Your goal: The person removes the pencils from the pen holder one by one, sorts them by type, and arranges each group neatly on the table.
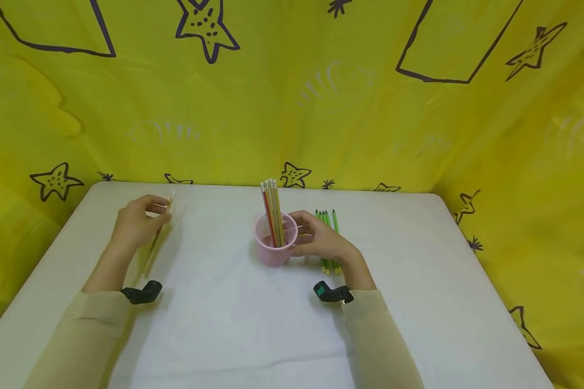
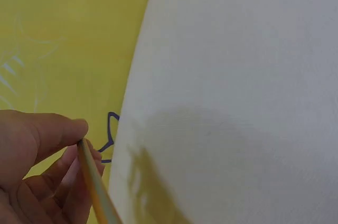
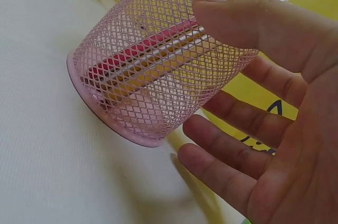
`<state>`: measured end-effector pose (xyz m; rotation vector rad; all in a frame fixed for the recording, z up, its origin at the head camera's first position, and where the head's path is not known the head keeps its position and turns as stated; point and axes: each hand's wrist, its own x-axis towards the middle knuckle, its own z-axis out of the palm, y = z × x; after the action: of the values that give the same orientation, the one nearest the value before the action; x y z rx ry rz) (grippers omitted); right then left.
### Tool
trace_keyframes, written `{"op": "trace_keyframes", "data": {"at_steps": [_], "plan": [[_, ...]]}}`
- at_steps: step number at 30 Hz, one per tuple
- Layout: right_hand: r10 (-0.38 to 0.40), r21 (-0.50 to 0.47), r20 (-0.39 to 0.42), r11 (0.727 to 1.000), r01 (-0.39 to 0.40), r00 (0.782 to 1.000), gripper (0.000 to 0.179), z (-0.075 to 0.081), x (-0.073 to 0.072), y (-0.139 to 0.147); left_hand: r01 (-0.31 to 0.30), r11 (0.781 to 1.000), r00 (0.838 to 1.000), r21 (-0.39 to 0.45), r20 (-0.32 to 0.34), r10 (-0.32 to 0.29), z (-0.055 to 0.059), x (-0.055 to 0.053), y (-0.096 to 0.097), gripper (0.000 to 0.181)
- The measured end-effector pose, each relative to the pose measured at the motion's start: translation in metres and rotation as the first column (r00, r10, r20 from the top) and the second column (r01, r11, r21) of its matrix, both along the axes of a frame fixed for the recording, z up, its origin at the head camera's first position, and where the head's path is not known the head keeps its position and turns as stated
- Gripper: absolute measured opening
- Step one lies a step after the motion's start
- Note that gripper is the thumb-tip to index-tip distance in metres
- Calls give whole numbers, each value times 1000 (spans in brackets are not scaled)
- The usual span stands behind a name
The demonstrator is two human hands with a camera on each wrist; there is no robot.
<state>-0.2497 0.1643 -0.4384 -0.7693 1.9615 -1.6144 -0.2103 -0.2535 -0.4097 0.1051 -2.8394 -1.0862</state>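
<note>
My left hand point(image 1: 138, 222) pinches a yellow pencil point(image 1: 158, 237) between thumb and fingers at the left of the table. In the left wrist view the pencil point(image 2: 95, 182) slants down from the thumb tip. At the middle, my right hand point(image 1: 321, 237) holds a pink mesh pencil cup point(image 1: 273, 257) from its right side, thumb and fingers curved around the wall. Several pencils point(image 1: 272, 210), one red and the others yellowish, lean together inside the cup. Through the mesh in the right wrist view their lower ends point(image 3: 113, 84) show near the cup's base.
Several green pencils point(image 1: 335, 222) lie side by side on the white tabletop point(image 1: 214, 324), partly behind my right hand and wrist. A yellow curtain point(image 1: 253, 108) with drawn stars hangs behind the table and along its sides.
</note>
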Motion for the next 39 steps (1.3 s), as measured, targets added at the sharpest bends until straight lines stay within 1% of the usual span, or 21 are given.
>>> {"op": "trace_keyframes", "data": {"at_steps": [3,6,11,13,15,20,26,31,36,39], "plan": [[11,-9,-8,1000,-11,1000,72,1,-1,-2,-28,999,1000,-41,-15,27,-3,-2,1,33],[15,-15,-17,1000,-15,1000,72,2,-1,-2,-54,996,999,-65,-1,54,-7,-6,2,32],[1,-15,-8,1000,-1,1000,73,2,1,0,-70,993,994,-92,73,77,-13,-9,5,33],[6,-14,-3,1000,-6,1000,73,1,2,0,-73,993,992,-94,100,82,-15,-9,6,33],[17,-19,-3,1000,-17,1000,73,-2,2,-1,-74,991,990,-108,111,86,-17,-6,5,33],[41,-35,-24,999,-41,999,74,-4,2,-5,-71,988,992,-137,89,84,-19,-3,3,31],[46,-42,-10,998,-47,999,75,-2,2,-6,-56,986,994,-155,89,70,-18,-5,4,31],[32,-33,-6,999,-32,999,75,-1,0,-3,-49,986,994,-161,86,63,-16,-7,7,31],[29,-31,-9,999,-30,1000,75,1,0,-2,-48,987,993,-156,101,64,-15,-7,7,34],[30,-34,-9,999,-31,999,75,2,0,-2,-52,985,994,-164,82,66,-13,-7,7,35]]}}
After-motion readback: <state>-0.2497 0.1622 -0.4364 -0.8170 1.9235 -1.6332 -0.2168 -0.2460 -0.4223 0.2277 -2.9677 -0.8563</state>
